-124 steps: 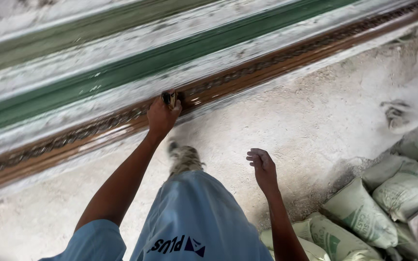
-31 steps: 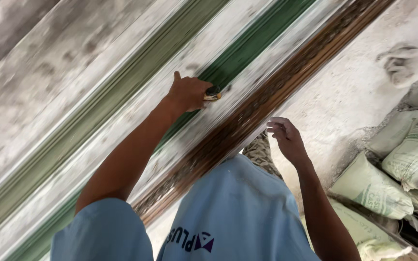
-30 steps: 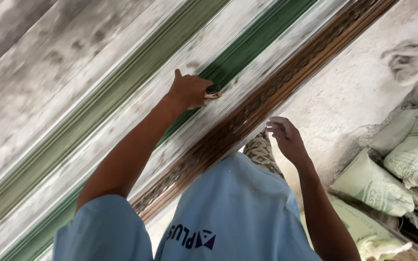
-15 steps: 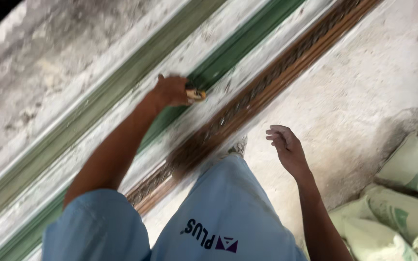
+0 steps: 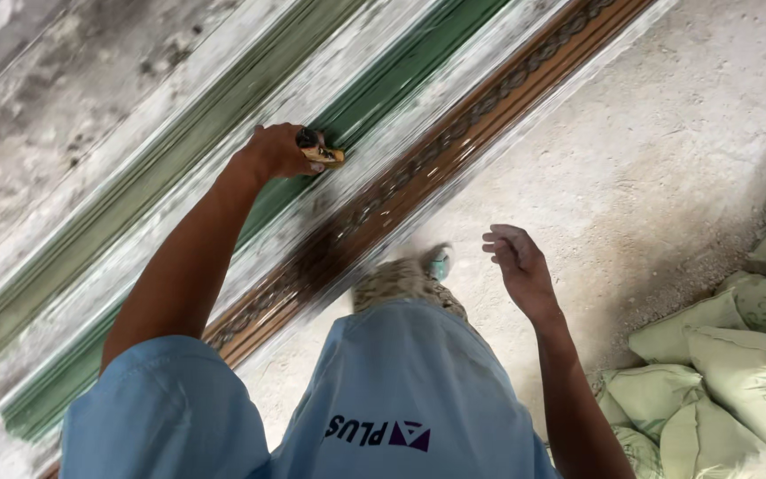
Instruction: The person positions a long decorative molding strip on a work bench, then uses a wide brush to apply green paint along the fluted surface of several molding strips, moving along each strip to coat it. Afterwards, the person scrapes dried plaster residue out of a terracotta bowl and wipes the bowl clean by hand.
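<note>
Left hand (image 5: 278, 151) grips a small brush (image 5: 323, 156) against green moulding (image 5: 401, 84); right hand (image 5: 518, 266) hangs open, empty.

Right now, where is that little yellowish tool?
In the head view, upper left of centre: the small tool sits in the left hand, pressed against the green band of the moulding.

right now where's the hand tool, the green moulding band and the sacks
small tool (image 5: 323, 156), head view, its yellowish tip past the left hand's fingers
green band (image 5: 405, 82), head view, painted groove
sacks (image 5: 746, 381), head view, pale top sack

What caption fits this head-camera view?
Left hand presses a small tool on the green moulding; right hand hangs free.
</note>
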